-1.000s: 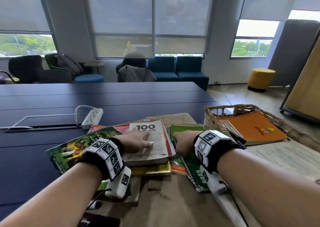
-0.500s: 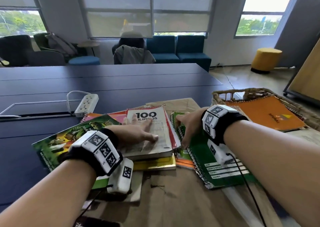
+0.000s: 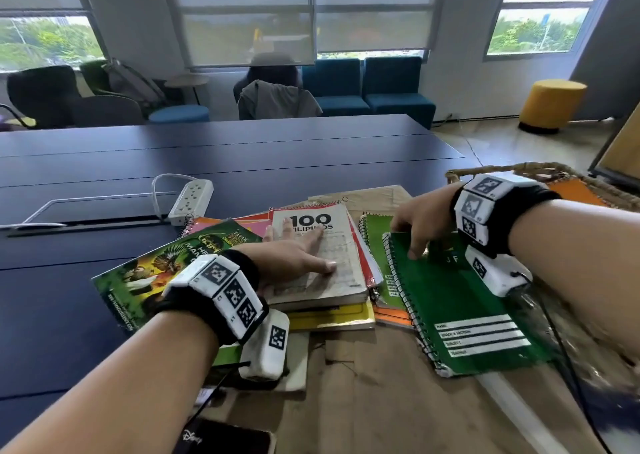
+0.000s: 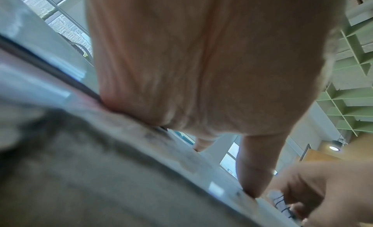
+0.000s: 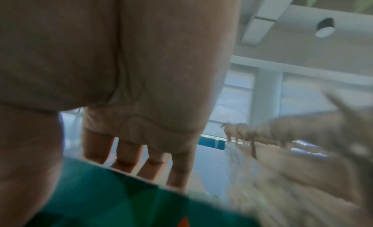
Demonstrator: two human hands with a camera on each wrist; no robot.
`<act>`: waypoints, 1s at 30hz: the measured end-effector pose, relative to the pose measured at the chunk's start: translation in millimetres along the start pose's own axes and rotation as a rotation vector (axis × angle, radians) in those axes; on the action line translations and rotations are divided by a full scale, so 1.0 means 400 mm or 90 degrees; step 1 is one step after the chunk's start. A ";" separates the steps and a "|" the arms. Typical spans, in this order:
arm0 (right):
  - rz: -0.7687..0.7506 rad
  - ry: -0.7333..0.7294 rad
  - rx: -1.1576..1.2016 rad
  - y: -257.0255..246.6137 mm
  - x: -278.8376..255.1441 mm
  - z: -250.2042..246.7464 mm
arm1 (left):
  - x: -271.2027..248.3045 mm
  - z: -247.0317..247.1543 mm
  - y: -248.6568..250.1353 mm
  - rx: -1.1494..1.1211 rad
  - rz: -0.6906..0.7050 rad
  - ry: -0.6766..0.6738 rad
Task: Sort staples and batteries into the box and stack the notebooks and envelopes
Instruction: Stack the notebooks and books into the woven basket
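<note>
Green spiral notebook [image 3: 460, 301]: light, floppy cover; take it by its wire spine. Your right hand [image 3: 420, 223] pinches its top edge; your left hand [image 3: 294, 256] lies flat, fingers spread, on the book [image 3: 322, 256].

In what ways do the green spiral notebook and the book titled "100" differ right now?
The green spiral notebook is thin and wire-bound; the "100" book is thick and worn, with yellowed pages. The right hand grips the notebook's top edge; the left hand presses flat on the book. Both lie among the piled books.
</note>
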State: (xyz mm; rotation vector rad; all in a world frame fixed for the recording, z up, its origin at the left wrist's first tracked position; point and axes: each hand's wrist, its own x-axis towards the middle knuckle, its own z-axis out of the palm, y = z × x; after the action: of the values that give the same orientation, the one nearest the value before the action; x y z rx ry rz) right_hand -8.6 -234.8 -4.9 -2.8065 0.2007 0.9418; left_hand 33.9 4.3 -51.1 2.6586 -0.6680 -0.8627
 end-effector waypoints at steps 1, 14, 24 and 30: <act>-0.017 0.008 0.019 0.002 -0.007 -0.009 | 0.002 0.001 -0.001 0.001 0.000 0.001; -0.200 0.145 0.131 -0.135 0.017 0.029 | 0.012 0.009 -0.019 -0.122 0.015 0.041; -0.121 0.155 0.024 -0.161 0.022 0.050 | -0.005 -0.048 -0.022 -0.178 0.071 0.104; -0.119 0.136 0.019 -0.156 0.028 0.040 | -0.021 -0.169 -0.118 -0.005 -0.069 0.184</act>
State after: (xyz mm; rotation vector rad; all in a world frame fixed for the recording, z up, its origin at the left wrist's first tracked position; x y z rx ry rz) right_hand 2.0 -171.5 -16.7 -2.8347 -0.0210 0.5934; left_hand 85.3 56.4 -12.0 2.7556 -0.4531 -0.4871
